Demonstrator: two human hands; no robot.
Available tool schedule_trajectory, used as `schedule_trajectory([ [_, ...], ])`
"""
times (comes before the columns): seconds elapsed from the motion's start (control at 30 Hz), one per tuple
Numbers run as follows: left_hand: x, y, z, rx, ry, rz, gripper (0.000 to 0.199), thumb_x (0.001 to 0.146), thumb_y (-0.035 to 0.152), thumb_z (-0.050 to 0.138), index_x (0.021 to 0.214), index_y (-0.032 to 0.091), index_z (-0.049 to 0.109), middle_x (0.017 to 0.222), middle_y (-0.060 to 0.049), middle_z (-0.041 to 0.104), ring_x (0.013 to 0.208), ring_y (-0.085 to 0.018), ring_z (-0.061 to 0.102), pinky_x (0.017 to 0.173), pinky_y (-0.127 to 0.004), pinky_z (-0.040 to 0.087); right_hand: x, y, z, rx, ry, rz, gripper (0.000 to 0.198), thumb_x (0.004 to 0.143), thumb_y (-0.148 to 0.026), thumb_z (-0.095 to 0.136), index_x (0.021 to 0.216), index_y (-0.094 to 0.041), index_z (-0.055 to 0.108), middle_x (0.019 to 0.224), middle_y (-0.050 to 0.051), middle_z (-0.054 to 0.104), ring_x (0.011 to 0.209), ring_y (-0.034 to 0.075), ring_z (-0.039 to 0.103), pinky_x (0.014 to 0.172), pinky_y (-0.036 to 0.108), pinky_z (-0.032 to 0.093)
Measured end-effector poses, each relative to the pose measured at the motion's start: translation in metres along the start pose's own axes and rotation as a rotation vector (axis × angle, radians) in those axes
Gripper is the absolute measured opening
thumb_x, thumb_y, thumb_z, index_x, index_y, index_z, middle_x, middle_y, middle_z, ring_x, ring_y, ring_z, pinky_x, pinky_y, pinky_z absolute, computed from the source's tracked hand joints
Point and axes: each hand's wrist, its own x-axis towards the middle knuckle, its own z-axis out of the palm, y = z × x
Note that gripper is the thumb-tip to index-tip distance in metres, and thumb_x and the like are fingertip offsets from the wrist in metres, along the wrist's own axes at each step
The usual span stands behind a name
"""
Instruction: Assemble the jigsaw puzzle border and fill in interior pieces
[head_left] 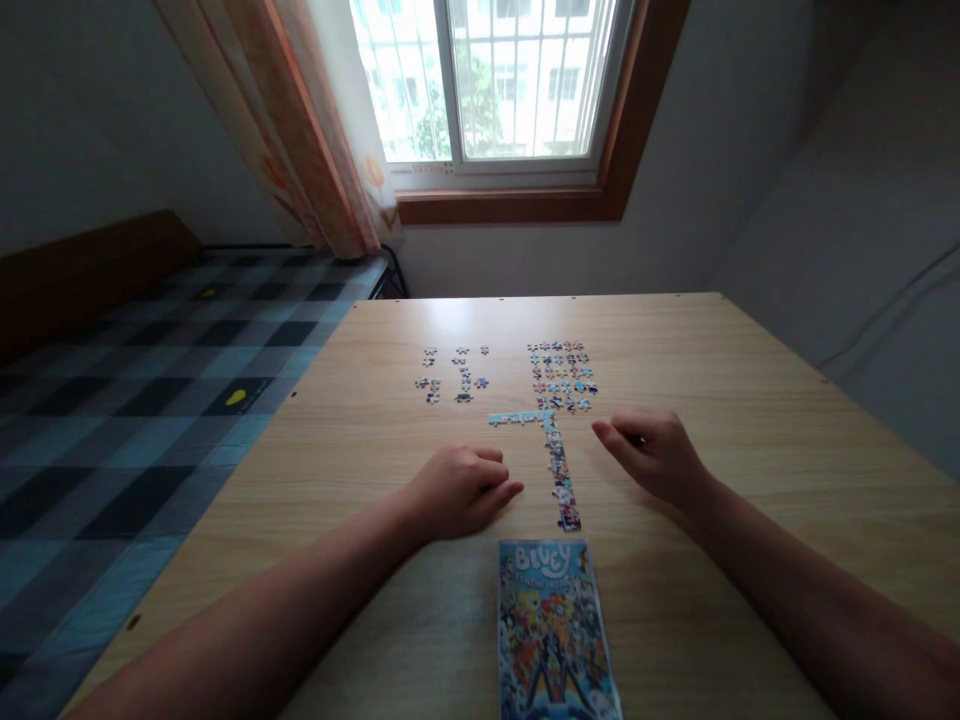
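My left hand (463,490) rests on the table left of the joined puzzle strip (559,465), its fingers loosely curled and nothing showing in them. On the strip's other side is my right hand (652,450), the fingers folded in and the thumb along them, with no piece visible. The strip forms a corner, with a short light-blue arm (517,418) running left from its far end. Beyond it lie loose puzzle pieces (559,375) in close rows. A smaller scattered group of pieces (463,375) lies to their left.
A Bluey picture sheet or box (555,630) lies at the near side of the wooden table (337,430). Left of the table is a bed with a checked cover (135,500). A curtain (307,130) hangs beside the barred window (525,90) at the back.
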Motion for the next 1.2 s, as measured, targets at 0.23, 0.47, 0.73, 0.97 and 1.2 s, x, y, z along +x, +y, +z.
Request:
schedule_trajectory([
  [0.23,-0.001,-0.001,0.001,-0.022,0.107,-0.039,0.047,0.101,0.03,0.042,0.056,0.019,0.042,0.058,0.002,0.046,0.05,-0.01,0.041,0.05,-0.026,0.031,-0.001,0.014,0.011,0.12,0.152,0.253,0.053,0.095,-0.051,0.054,0.053,-0.021,0.038,0.052,-0.004,0.031,0.051,0.012,0.033,0.051,0.029,0.026],
  [0.47,0.0,-0.012,-0.003,0.059,0.341,-0.086,0.045,0.102,0.03,0.041,0.059,0.019,0.043,0.061,0.001,0.047,0.057,-0.012,0.045,0.056,-0.027,0.033,0.007,0.028,0.014,0.206,0.32,0.383,0.052,0.088,-0.055,0.059,0.051,-0.021,0.044,0.05,-0.002,0.038,0.051,0.014,0.037,0.052,0.029,0.032],
  [0.73,0.001,-0.041,-0.01,-0.012,0.742,-0.356,0.03,0.1,0.032,0.042,0.076,0.02,0.055,0.073,-0.001,0.056,0.072,-0.017,0.055,0.069,-0.03,0.044,0.012,0.04,0.019,0.231,0.359,0.537,0.051,0.081,-0.059,0.064,0.051,-0.02,0.051,0.048,-0.002,0.042,0.047,0.013,0.038,0.046,0.028,0.03],
  [0.97,-0.004,-0.122,-0.034,-0.072,1.043,-0.744,0.021,0.094,0.034,0.042,0.09,0.02,0.058,0.093,-0.005,0.064,0.091,-0.022,0.059,0.086,-0.034,0.047,0.013,0.054,0.02,0.378,0.374,0.715,0.049,0.077,-0.062,0.069,0.057,-0.021,0.051,0.043,-0.005,0.041,0.036,0.01,0.031,0.035,0.025,0.022],
  [1.2,-0.009,-0.174,-0.049,-0.109,1.097,-0.911,0.022,0.089,0.034,0.041,0.085,0.02,0.058,0.088,-0.007,0.068,0.084,-0.022,0.063,0.076,-0.032,0.049,0.027,0.081,0.007,0.356,0.416,0.728,0.047,0.073,-0.06,0.073,0.058,-0.02,0.053,0.041,-0.005,0.043,0.034,0.008,0.034,0.033,0.022,0.023],
])
